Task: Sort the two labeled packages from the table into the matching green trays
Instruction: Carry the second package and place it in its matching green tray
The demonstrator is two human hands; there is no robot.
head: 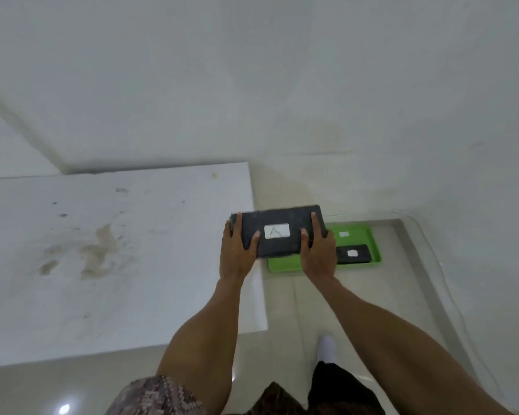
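We are carrying the labeled package, left hand and right hand each in a closed grip on its ends; next, lowering toward the green tray at five o'clock.

I see a black package with a white label, a bright green tray, a stained white tabletop, and brown patterned shorts.

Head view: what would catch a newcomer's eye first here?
The dark package with a white label marked A, held at both ends by the left hand and right hand, sits at centre, past the right edge of the stained white table. Below it on the floor lies a bright green tray that already holds a second dark labelled package.
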